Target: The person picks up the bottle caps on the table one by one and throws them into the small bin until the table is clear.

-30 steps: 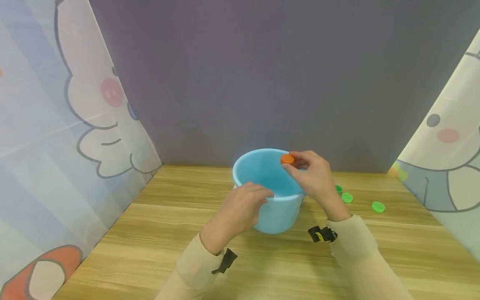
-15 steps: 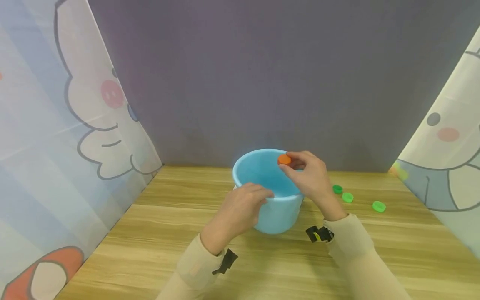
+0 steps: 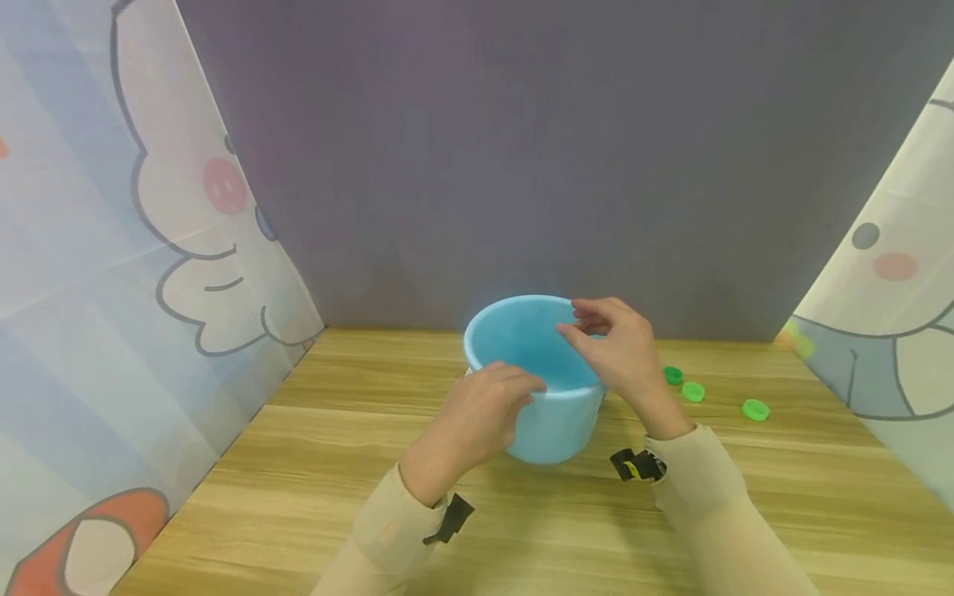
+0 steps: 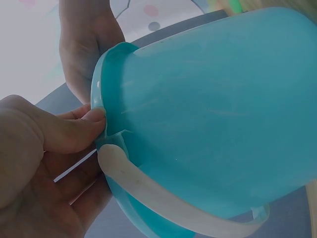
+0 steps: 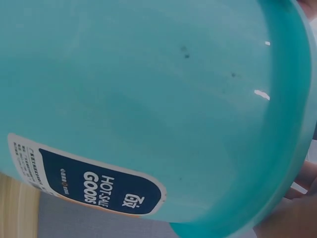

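A light blue plastic bucket (image 3: pixel 555 430) stands upright on the wooden table. My left hand (image 3: pixel 477 410) grips its near left rim, the thumb outside and the other fingers inside, as the left wrist view shows. A pale handle (image 4: pixel 166 202) hangs against the bucket's side there. Over the right part of the bucket's mouth is my right hand (image 3: pixel 624 352), thumb and fingers apart with nothing between them. The bucket's floor is hidden in the head view. In the right wrist view the bucket wall and its dark blue label (image 5: pixel 106 183) fill most of the picture.
To the right of the bucket lie a dark green bottle cap (image 3: pixel 673 376) and two light green bottle caps, one nearer (image 3: pixel 693 391) and one farther right (image 3: pixel 756 410). A grey panel (image 3: pixel 507 165) rises behind the table (image 3: pixel 335 447). Cartoon-printed curtains flank both sides.
The orange bottle cap that my right hand pinched has left its fingers and is out of sight. My right fingers have parted over the bucket. My left hand stays on the rim.
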### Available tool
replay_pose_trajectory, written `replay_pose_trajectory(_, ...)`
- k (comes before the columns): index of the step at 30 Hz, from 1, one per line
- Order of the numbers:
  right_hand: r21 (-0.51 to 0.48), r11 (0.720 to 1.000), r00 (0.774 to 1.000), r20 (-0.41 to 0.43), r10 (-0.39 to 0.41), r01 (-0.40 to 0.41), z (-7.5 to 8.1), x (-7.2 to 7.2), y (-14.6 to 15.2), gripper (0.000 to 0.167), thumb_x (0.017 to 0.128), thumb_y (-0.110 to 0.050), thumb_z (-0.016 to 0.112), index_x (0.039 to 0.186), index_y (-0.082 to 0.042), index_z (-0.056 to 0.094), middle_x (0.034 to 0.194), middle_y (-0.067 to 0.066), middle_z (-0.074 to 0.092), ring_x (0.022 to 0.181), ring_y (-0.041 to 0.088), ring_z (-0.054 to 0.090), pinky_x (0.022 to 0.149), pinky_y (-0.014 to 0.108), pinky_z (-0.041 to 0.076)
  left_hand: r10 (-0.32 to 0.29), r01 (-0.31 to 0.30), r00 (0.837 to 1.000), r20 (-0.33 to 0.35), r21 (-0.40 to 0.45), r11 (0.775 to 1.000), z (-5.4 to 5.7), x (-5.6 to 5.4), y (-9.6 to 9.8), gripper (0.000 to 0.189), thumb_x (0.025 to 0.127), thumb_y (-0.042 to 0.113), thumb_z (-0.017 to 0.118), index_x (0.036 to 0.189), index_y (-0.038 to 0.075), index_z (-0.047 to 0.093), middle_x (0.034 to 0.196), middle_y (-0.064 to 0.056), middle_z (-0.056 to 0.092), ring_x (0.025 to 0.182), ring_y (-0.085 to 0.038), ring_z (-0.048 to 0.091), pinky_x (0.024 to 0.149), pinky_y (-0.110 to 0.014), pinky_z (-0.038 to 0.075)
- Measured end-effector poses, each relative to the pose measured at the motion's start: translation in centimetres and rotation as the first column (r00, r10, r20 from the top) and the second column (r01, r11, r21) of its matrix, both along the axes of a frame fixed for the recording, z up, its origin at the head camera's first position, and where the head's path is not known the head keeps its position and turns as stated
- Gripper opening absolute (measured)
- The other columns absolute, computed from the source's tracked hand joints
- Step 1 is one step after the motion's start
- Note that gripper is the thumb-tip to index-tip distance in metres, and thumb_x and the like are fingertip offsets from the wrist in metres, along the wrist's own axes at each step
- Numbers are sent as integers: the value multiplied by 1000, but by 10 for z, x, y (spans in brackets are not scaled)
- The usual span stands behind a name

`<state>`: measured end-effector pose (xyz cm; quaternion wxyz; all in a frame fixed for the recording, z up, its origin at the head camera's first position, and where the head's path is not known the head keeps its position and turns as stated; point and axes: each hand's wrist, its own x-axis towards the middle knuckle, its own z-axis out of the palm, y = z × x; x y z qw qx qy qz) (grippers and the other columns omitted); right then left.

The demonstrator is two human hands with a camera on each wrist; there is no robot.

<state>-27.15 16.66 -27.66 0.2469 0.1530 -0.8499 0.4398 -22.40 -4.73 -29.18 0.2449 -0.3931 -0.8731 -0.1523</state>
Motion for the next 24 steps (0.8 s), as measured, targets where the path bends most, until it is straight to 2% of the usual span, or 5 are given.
replay_pose_trajectory(14,-9,1000,999,-35,-4,3,-1,4,6,37,92,-18,76,123,2,69,110,18,68,97,34,72,86,51,58,13,-13,1000,8,9,1000,-1,2,-1,27,88,-3,73,108,14,76,104,3,75,97,-19,67,73,-34,59)
replay_pose_trajectory(21,-17,999,998,-59,-28,27,-2,8,13,36,92,-17,76,122,2,70,109,17,68,96,34,72,85,52,58,6,-6,1000,19,9,1000,0,1,0,27,88,-4,73,109,13,75,104,1,75,98,-20,67,77,-35,60)
replay_pose_trajectory(24,-29,999,996,-77,-40,38,-1,10,16,35,91,-15,77,120,2,71,108,17,69,95,32,72,86,49,59,1,-2,1000,19,11,1000,0,1,0,27,88,-4,73,108,13,75,104,1,75,97,-20,68,78,-35,60)
